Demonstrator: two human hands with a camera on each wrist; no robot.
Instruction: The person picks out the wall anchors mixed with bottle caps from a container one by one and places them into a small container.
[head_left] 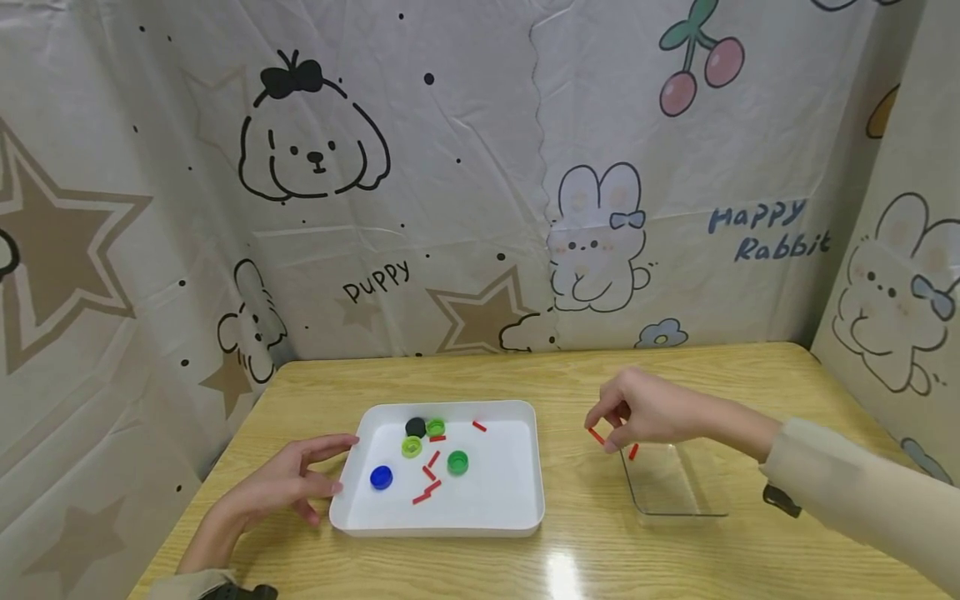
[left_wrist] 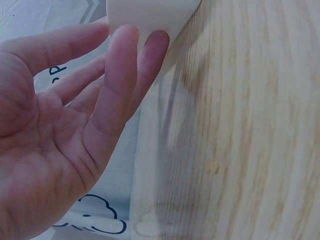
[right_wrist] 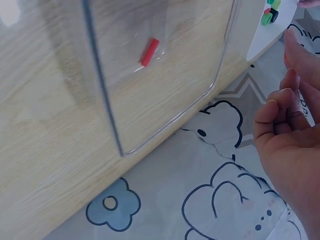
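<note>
On the far left, the person's left hand (head_left: 288, 475) is at the near side of the white tray (head_left: 502, 492), thumb and forefinger touching its left end, probably to steady it. That grip is loose: the fingers are spread and extended, none wrapped round anything. The forearm comes up from the lower left, palm turned towards the tray.

Inside the tray, from my side, I see a blue cap (head_left: 381, 477), then a pale green cap (head_left: 411, 447), a black cap (head_left: 416, 427) and another pale green cap (head_left: 435, 427) bunched together, and a darker green cap (head_left: 457, 462). Short red sticks (head_left: 429, 472) lie scattered among them, one alone near the back edge; the low wall presumably keeps them from rolling onto the bench (head_left: 585, 533).

Further right, the right hand (head_left: 648, 408) hangs over the box's back left corner, its grip closed to a pinch, thumb and forefinger on one red stick (head_left: 596, 436), a fingertip hold that suits something so thin. The forearm reaches in from the right, fingers pointing down and leftward. Beneath it, the clear box (head_left: 682, 514) already contains a red stick (head_left: 633, 452).
</note>
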